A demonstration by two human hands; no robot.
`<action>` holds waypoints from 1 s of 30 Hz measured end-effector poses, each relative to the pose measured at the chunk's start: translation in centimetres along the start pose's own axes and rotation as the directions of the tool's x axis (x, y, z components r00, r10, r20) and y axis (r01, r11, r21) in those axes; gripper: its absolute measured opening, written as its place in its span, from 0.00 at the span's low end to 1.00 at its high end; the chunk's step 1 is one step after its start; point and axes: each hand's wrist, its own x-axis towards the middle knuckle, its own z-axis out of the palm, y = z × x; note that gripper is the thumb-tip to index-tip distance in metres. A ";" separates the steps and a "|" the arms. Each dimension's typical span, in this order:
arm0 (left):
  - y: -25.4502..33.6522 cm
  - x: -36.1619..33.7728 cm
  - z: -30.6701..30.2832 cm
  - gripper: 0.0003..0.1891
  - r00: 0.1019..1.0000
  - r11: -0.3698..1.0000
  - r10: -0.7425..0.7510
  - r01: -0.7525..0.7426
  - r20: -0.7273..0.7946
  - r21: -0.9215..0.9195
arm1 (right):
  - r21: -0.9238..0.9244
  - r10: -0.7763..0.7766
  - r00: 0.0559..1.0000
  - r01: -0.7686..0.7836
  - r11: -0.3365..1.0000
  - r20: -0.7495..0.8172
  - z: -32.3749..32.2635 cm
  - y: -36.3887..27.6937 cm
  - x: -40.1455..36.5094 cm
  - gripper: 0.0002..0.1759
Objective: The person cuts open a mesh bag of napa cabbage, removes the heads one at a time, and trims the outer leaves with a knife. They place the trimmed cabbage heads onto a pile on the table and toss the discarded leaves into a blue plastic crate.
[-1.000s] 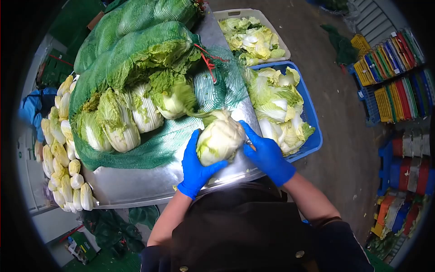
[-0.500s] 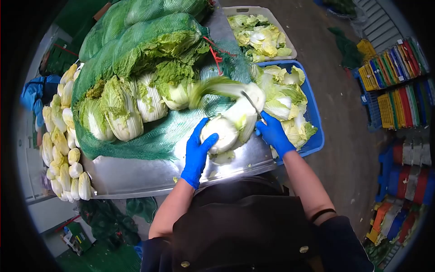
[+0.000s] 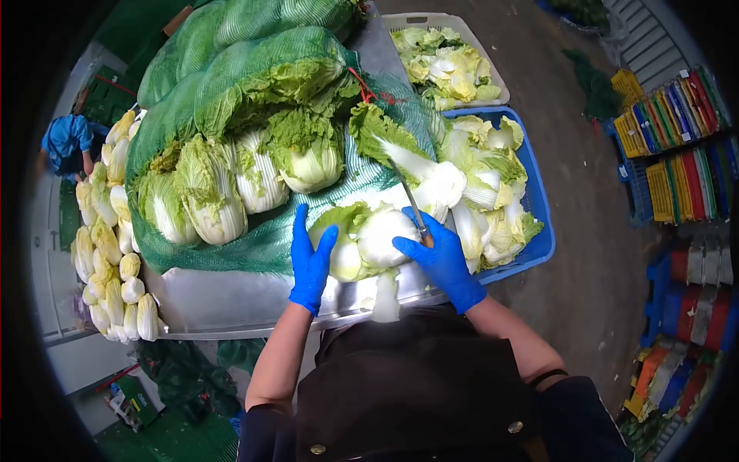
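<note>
A Chinese cabbage point(image 3: 385, 237) lies on the metal table in front of me, its pale base turned to the right. My left hand point(image 3: 310, 262), in a blue glove, is open at its left side, thumb and fingers spread. In my right hand point(image 3: 445, 260), also gloved, is a knife point(image 3: 408, 192) with its blade pointing up and left; the thumb reaches against the cabbage base. Cut outer leaves point(image 3: 439, 183) with a thick white base lie just beyond the blade. A loose white leaf stalk point(image 3: 387, 299) hangs at the table's near edge.
Green net sacks point(image 3: 231, 92) of cabbages fill the table's back left. Trimmed cabbages point(image 3: 108, 231) are stacked at the left. A blue crate point(image 3: 545, 223) and a white crate point(image 3: 493, 58) at the right hold leaves. A person in blue point(image 3: 68, 142) is at far left.
The cut leaves have dropped beside the blue crate. The cabbage has turned, its base now to the right. My left hand has shifted left and opened; my right has come left with the knife.
</note>
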 end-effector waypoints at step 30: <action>3.2 0.4 1.3 0.42 0.973 0.931 -0.075 0.147 0.219 -0.335 | 0.385 -0.014 0.987 -0.049 0.921 0.159 -2.7 2.7 0.2 0.32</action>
